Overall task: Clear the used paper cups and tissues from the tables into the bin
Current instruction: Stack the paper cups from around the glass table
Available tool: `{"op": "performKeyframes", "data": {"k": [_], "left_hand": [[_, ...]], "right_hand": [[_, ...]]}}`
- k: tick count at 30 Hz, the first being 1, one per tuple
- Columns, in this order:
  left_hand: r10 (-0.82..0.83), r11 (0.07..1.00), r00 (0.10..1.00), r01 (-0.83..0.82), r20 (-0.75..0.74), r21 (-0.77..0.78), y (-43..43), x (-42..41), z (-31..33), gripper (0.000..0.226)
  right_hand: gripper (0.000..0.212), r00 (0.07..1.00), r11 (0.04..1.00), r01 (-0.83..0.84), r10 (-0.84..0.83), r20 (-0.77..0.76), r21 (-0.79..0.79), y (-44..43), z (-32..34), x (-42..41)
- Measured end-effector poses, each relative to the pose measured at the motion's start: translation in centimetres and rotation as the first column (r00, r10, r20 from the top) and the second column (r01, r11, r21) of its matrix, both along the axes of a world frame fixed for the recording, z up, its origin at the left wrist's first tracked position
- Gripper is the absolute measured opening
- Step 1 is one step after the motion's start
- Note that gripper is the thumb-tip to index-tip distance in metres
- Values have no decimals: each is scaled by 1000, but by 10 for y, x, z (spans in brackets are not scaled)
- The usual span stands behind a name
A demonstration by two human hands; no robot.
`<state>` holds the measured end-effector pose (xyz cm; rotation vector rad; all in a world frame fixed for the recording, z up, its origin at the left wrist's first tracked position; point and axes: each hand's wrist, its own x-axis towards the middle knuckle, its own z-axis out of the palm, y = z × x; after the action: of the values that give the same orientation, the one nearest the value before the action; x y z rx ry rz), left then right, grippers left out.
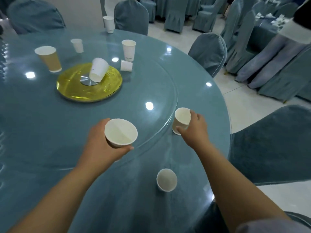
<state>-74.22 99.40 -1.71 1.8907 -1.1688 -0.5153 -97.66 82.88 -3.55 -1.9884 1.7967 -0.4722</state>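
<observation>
While the left hand (101,145) holds a white paper cup (120,132) aloft, the right hand (193,126) wraps a beige cup (180,120) standing on the table (42,132). Nearer than both hands stands another cup (166,179); a withdrawing forearm might topple it. No bin shows.

Banquet hall, round glass-topped table (50,132), rows of covered chairs (208,52)

glossy glass table top (50,132), matt paper cups (166,179), velvety chair covers (269,148).
</observation>
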Motion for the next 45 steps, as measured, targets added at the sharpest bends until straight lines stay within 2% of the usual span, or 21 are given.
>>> {"op": "performKeyframes", "data": {"k": [3, 5, 8, 12, 14, 17, 21, 25, 29, 31, 35, 38, 43, 45], "left_hand": [[-13, 1000, 1000, 13, 5, 17, -4, 2, -1, 83], [-4, 999, 1000, 4, 9, 49, -12, 8, -5, 86], [4, 996, 1000, -6, 12, 93, -19, 14, -12, 88], [32, 992, 999, -34, 21, 119, -19, 14, -13, 88], [50, 990, 998, -53, 25, 134, -17, 11, -13, 89], [76, 985, 997, -79, 28, 151, -11, 11, -14, 90], [91, 974, 995, -96, 34, 205, -3, 16, -16, 100], [74, 976, 997, -78, 28, 205, 8, 21, -10, 106], [37, 983, 999, -40, 19, 180, 27, 30, -5, 107], [18, 987, 999, -23, 32, 159, 40, 37, -1, 109], [7, 992, 1000, -5, -13, 129, 76, 61, 3, 112], [33, 996, 998, -29, -52, 81, 108, 87, 4, 111], [135, 990, 986, -131, -94, 42, 161, 136, -1, 110], [181, 983, 977, -178, -109, 36, 184, 158, -5, 107]], "right_hand": [[95, 986, 998, -9, 20, -166, 69, -23, -7, 5], [100, 973, 991, -31, 59, -222, 127, -40, -13, 11], [98, 974, 979, -43, 85, -211, 198, -56, -24, 17], [88, 973, 988, -20, 55, -222, 155, -63, -27, 22], [87, 991, 990, -6, 24, -130, 137, -58, -22, 27], [87, 992, 994, -11, -3, 129, 107, -40, -9, 39], [96, 930, 995, -103, 91, 357, 13, -6, 16, 50], [87, 809, 973, -226, 162, 565, 45, 38, 44, 76], [84, 746, 926, -372, 258, 614, 62, 79, 53, 108], [90, 738, 886, -453, 312, 598, 98, 98, 54, 124], [101, 693, 724, -654, 455, 559, 221, 136, 56, 158], [90, 680, 685, -680, 458, 572, 260, 164, 58, 186], [37, 716, 754, -618, 422, 556, 223, 197, 59, 246], [26, 728, 765, -615, 457, 512, 192, 209, 60, 271]]}}
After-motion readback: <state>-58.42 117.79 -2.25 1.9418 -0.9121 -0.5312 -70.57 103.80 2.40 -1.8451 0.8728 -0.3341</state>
